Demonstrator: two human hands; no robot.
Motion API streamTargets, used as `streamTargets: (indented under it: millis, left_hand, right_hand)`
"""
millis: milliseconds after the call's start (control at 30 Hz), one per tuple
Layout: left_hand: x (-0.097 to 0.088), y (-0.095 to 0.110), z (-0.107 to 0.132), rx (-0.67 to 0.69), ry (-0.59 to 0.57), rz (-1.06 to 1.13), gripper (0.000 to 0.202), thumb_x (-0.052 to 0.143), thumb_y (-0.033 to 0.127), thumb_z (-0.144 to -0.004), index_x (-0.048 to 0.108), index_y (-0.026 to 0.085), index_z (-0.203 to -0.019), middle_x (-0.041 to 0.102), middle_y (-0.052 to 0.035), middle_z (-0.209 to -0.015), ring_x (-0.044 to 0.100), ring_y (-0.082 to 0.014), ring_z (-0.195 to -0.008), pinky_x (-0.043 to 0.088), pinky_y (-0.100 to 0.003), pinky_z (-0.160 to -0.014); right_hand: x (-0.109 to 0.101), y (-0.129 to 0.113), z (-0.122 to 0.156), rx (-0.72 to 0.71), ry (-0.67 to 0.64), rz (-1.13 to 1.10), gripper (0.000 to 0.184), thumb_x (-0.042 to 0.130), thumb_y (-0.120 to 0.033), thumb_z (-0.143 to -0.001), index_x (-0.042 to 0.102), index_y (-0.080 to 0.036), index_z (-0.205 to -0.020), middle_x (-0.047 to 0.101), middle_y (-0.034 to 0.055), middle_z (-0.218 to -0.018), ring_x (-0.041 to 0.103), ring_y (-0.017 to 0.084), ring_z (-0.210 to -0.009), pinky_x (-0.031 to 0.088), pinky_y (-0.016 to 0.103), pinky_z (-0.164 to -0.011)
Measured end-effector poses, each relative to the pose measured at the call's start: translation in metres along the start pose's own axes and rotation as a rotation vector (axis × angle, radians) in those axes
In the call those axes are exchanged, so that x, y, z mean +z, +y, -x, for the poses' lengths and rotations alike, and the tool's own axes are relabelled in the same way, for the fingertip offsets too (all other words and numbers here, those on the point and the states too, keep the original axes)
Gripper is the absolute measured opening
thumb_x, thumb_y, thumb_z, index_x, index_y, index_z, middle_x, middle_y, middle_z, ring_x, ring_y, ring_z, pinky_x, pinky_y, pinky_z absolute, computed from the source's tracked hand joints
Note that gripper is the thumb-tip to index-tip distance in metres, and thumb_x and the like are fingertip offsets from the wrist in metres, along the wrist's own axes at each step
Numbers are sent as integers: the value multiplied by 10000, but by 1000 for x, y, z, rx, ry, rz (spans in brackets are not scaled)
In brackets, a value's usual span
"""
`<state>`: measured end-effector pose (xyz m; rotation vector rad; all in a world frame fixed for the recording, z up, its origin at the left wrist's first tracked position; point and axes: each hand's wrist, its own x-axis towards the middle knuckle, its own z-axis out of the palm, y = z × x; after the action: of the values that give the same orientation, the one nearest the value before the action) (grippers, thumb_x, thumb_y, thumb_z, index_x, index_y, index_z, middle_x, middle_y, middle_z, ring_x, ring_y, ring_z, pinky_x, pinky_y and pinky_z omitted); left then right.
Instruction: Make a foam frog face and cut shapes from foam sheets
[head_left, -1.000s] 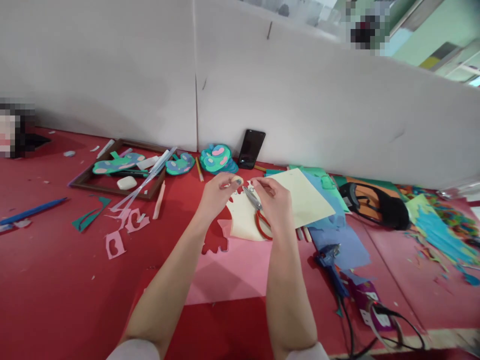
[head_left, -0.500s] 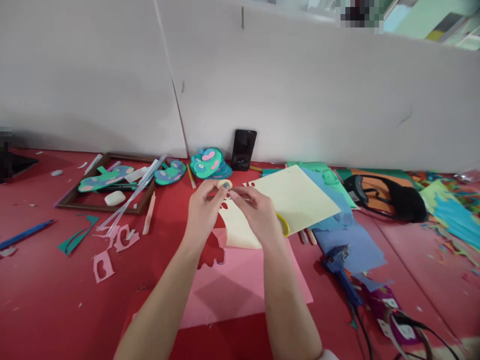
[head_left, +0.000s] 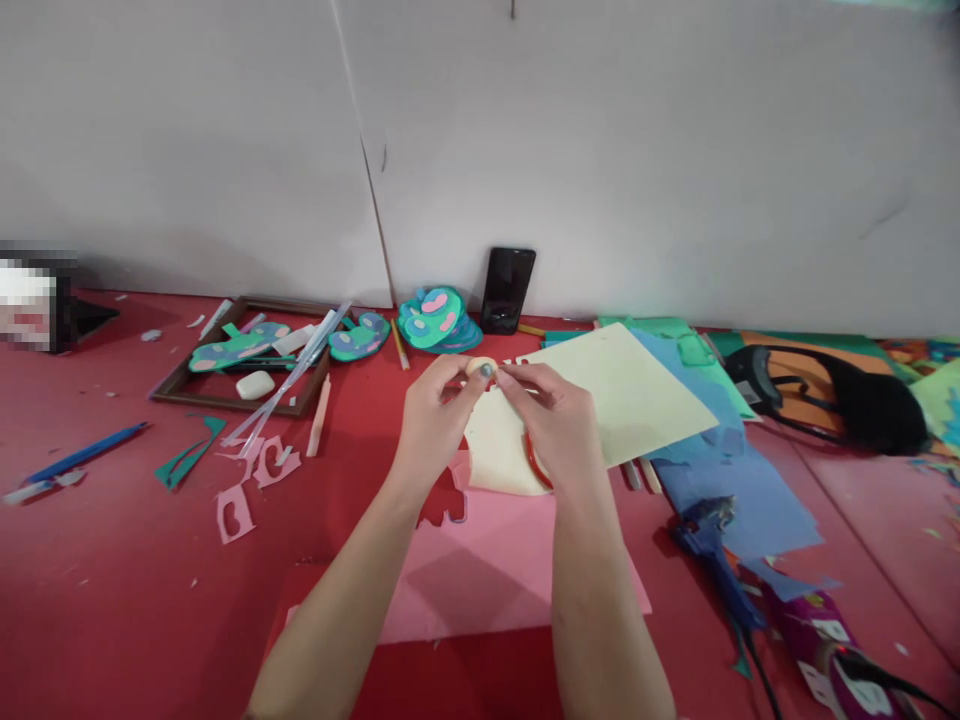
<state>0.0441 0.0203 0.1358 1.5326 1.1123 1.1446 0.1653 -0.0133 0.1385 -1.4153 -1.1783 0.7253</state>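
Small and round, a cream piece with a grey-blue spot [head_left: 477, 365] is pinched between the fingertips of my left hand [head_left: 441, 405]. My right hand [head_left: 559, 415] has thumb and finger closed together at the piece's right edge; what they grip is too small to make out. Beneath the right palm a red loop [head_left: 533, 462], like a scissors handle, shows; I cannot tell whether the hand holds it. Below my hands lie a cut cream sheet [head_left: 499, 455] and a pink sheet [head_left: 495, 575]. A larger pale yellow sheet [head_left: 645, 400] lies to the right.
A phone [head_left: 508, 290] leans on the wall behind layered green-blue cutouts [head_left: 435, 320]. Left are a brown frame [head_left: 225, 400], pink scraps [head_left: 235, 515] and a blue pen [head_left: 86, 453]. Right are a blue glue gun [head_left: 716, 560] with its cord, blue sheets [head_left: 757, 500] and a black strapped object [head_left: 862, 405].
The view has shifted, so the table's things sit farther right, except at the left. My hands still hold the cream piece together. A red loop shows under the right hand where a yellow one showed before.
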Motion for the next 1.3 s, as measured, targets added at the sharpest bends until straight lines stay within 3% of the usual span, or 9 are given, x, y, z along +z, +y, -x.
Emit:
streamTargets:
  millis: [133, 233, 400, 500, 600, 733, 900, 1300]
  left_hand:
    - [0, -3, -2, -8, 2, -3, 226, 528, 401, -822, 623, 198, -796, 640, -4, -836, 590, -132, -788, 463, -222, -720]
    - [-5, -5, -6, -43, 33, 0, 203, 542, 384, -811, 633, 202, -806, 648, -3, -838, 601, -141, -804, 467, -233, -733]
    - [-19, -11, -12, -18, 116, 65, 190, 537, 369, -809, 629, 204, -822, 653, -6, -823, 606, -142, -809, 466, -235, -729]
    - [-23, -13, -14, -1, 127, 85, 193, 536, 373, -808, 632, 206, -830, 647, -4, -810, 603, -137, -795, 463, -233, -711]
    - [-26, -13, -14, 9, 129, 100, 178, 551, 365, -799, 639, 213, -825, 649, 7, -799, 603, -129, -791, 459, -225, -709]
    - [-31, -12, -15, 18, 147, 113, 170, 558, 354, -793, 641, 208, -815, 658, 8, -819, 608, -136, -818, 460, -231, -731]
    - [-35, -12, -17, 7, 148, 151, 174, 547, 339, -797, 637, 192, -824, 651, -7, -813, 600, -137, -802, 464, -235, -719]
    - [-35, -11, -18, -40, 156, 152, 170, 569, 340, -790, 645, 189, -780, 636, -7, -761, 582, -130, -756, 451, -231, -703]
  right_hand:
    - [-2, 0, 2, -25, 8, 39, 261, 579, -428, -788, 706, -216, -874, 676, 46, -911, 626, 175, -860, 498, 303, -762]
    - [-13, 11, -13, 1, 74, 80, 312, 564, -459, -784, 699, -196, -881, 687, 58, -896, 629, 184, -840, 497, 312, -755]
    - [-32, 71, -93, -38, 262, 285, 457, 653, -494, -680, 637, -131, -957, 669, 81, -856, 612, 184, -788, 476, 333, -774]
    - [-30, 114, -142, -17, 190, 426, 608, 724, -467, -602, 564, -119, -1074, 654, 95, -915, 603, 196, -832, 456, 347, -800]
    - [-18, 144, -169, -80, 111, 525, 646, 738, -454, -589, 530, -127, -1106, 643, 105, -964, 583, 216, -907, 429, 355, -838]
    - [-1, 167, -179, -12, 57, 571, 611, 719, -477, -611, 531, -105, -1059, 647, 132, -948, 587, 228, -879, 435, 335, -770]
    - [8, 185, -181, 3, 98, 689, 571, 661, -541, -657, 551, -104, -1007, 649, 175, -948, 589, 269, -885, 428, 345, -727]
    - [5, 185, -183, 69, 60, 724, 544, 618, -589, -674, 586, -163, -1012, 679, 149, -973, 625, 294, -893, 445, 355, -706]
